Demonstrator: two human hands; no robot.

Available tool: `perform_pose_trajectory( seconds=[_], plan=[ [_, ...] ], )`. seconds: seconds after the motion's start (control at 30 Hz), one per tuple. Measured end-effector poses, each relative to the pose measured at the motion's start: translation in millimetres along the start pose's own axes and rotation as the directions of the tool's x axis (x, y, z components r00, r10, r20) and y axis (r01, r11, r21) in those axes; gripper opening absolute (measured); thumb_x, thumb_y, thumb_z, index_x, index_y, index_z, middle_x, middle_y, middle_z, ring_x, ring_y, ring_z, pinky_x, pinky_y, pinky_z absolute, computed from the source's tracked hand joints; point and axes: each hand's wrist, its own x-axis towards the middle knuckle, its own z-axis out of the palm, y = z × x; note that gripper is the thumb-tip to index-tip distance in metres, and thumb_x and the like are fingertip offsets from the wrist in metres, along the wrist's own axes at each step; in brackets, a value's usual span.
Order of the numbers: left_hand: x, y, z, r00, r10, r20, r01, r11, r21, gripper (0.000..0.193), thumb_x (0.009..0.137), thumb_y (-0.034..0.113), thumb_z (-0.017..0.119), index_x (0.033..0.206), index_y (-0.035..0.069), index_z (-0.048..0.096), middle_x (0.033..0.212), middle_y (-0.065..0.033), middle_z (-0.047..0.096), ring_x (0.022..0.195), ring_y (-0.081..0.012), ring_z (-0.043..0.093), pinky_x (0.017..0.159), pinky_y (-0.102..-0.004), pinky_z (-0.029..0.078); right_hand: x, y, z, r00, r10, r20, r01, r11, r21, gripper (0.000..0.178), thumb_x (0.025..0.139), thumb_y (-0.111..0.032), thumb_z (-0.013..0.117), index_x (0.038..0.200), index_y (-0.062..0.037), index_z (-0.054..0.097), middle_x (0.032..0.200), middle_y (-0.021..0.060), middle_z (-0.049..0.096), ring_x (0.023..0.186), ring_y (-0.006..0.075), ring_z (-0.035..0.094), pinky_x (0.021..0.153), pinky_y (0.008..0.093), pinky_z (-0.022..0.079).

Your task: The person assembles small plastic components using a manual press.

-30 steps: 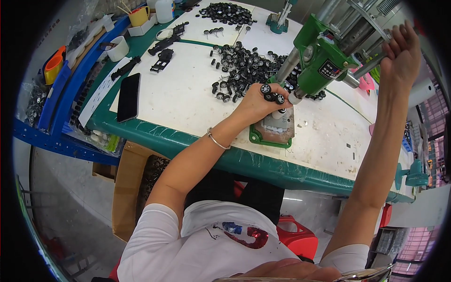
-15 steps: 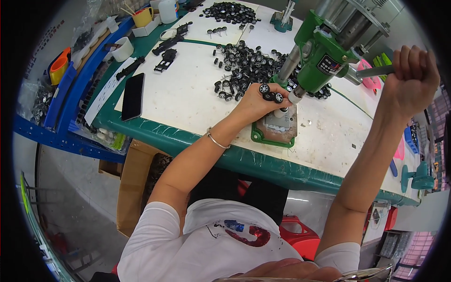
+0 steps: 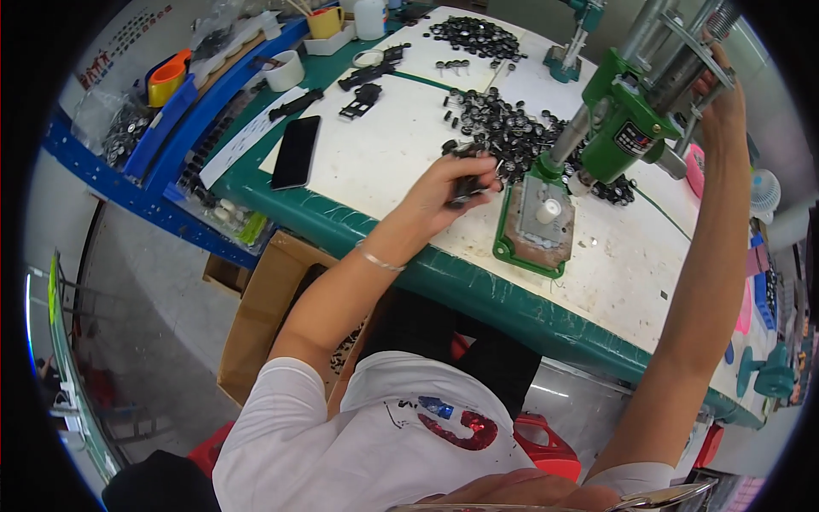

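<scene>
Many round, glossy wheels [image 3: 510,128] lie near the left hand [image 3: 445,189]

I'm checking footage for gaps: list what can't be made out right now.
Head view throughout:
Dark parts in the left hand: blurred, their number unclear.
Right hand: its grip partly hidden behind the green press.
Cardboard box: contents partly covered by the left forearm.
Far pile of wheels: too small to count singly.
</scene>
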Motion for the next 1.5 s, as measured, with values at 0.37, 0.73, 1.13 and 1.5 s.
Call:
perform_pose_trajectory(
  seconds=[0.37,0.73,1.13,1.5],
  plan=[
    [-196.1,68.0,-150.2,0.922,-0.155,-0.356,0.250,-0.464,0.850,0.042,0.068,0.018,0.076,0.103,-0.001,0.062,0.090,-0.0106,0.067,0.085,-0.0173,0.063,0.074,-0.0295,0.049,-96.8,78.4,-93.9,0.954,0.230,-0.191,-0.293,0.841,-0.455,0.024,0.089,-0.024,0.050,0.105,-0.0080,0.059,0.077,0.0009,0.056,0.069,0.0075,0.051,0.056,0.0213,0.040],
    [-56.5,33.4,-25.8,0.979,0.002,0.205,-0.205,0.060,0.977,0.022,0.081,0.014,0.065,0.100,0.004,0.066,0.084,-0.0072,0.065,0.078,-0.0137,0.061,0.071,-0.0264,0.048,-174.8,161.5,-88.4,0.953,0.211,0.219,0.131,0.363,-0.922,0.022,0.081,-0.014,0.062,0.102,-0.0091,0.063,0.093,0.0076,0.058,0.074,0.0197,0.059,0.068,0.0331,0.047],
    [42.3,-24.3,-18.2,0.879,0.256,0.402,-0.315,-0.321,0.893,0.011,0.075,0.011,0.063,0.083,0.005,0.067,0.084,-0.0100,0.059,0.079,-0.0279,0.059,0.070,-0.0378,0.048,-175.7,157.3,-79.0,0.958,0.238,0.157,0.098,0.243,-0.965,0.013,0.082,-0.017,0.060,0.094,-0.0111,0.062,0.093,0.0061,0.055,0.074,0.0234,0.059,0.066,0.0359,0.046],
    [32.8,-2.5,-23.1,0.982,0.179,-0.055,-0.117,0.817,0.565,0.015,0.078,0.016,0.069,0.081,0.002,0.063,0.093,-0.0074,0.065,0.072,-0.0120,0.059,0.067,-0.0238,0.047,-178.5,137.4,-72.2,0.925,0.380,-0.024,-0.331,0.770,-0.546,0.020,0.086,-0.013,0.060,0.102,-0.0029,0.062,0.085,0.0035,0.063,0.070,0.0101,0.056,0.063,0.0249,0.046]
  ],
)
